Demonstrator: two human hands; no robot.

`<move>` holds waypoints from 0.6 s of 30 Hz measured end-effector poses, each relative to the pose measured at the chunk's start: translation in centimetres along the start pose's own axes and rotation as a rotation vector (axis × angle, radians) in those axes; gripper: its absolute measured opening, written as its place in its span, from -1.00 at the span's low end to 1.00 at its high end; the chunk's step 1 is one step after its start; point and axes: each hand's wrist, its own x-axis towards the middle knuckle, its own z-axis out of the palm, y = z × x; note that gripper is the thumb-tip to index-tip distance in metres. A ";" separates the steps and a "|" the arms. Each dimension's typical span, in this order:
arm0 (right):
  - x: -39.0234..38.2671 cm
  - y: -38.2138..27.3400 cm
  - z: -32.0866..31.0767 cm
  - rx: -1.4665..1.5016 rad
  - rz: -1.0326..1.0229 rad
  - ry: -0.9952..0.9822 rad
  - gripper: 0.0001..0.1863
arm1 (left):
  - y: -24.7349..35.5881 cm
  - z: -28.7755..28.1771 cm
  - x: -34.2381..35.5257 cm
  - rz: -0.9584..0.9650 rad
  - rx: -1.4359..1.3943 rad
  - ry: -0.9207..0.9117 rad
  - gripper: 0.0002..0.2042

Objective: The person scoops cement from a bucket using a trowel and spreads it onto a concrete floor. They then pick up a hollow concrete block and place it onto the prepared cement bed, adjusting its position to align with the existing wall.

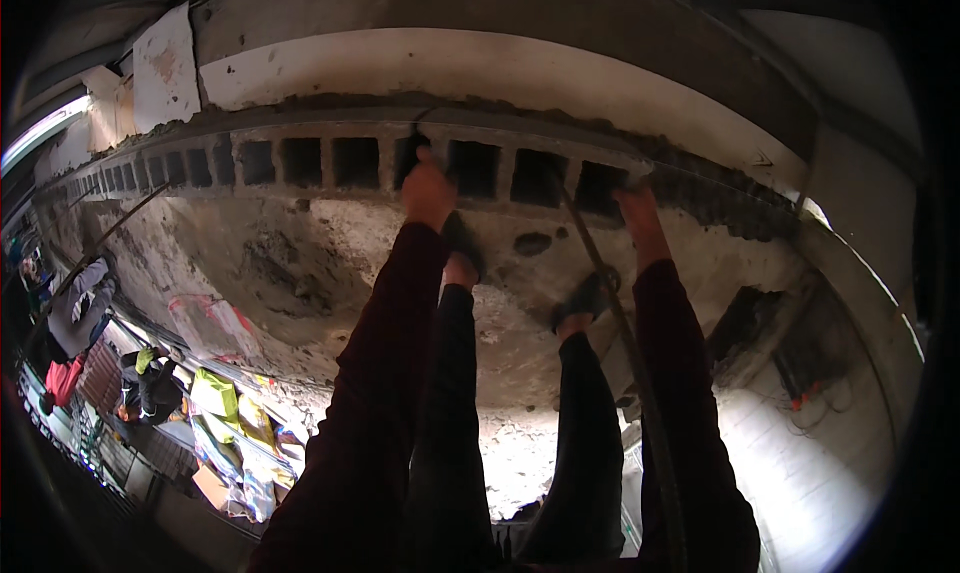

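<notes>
A row of grey hollow concrete blocks (329, 178) curves across the top of a wall, dark square cells facing up. My left hand (430, 195) is closed at the left end of the rightmost block (505, 180), one finger at the rim of a cell. Around that block's right end my right hand (642, 218) is closed, its fingertips partly hidden in shadow. Several cells lie between the two hands. The block sits level in line with the row.
Below the row is a rough, mortar-stained surface (370, 243) where my feet stand in dark footwear. A long thin pole (622, 323) slants past my right leg. Far down at left, people (152, 383) stand near yellow bags (215, 393). A pale beam (450, 63) runs behind the blocks.
</notes>
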 end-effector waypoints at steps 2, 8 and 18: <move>-0.3 -0.6 0.0 -0.028 0.015 0.008 -0.53 | -0.3 0.0 0.3 0.031 0.023 0.001 -0.41; -0.2 -1.0 -0.1 -0.013 0.059 -0.016 -0.53 | -0.5 0.0 0.4 0.088 0.056 0.021 -0.39; 0.0 -0.4 0.3 0.113 0.009 0.039 -0.48 | -0.8 -0.1 0.6 0.123 0.066 0.030 -0.41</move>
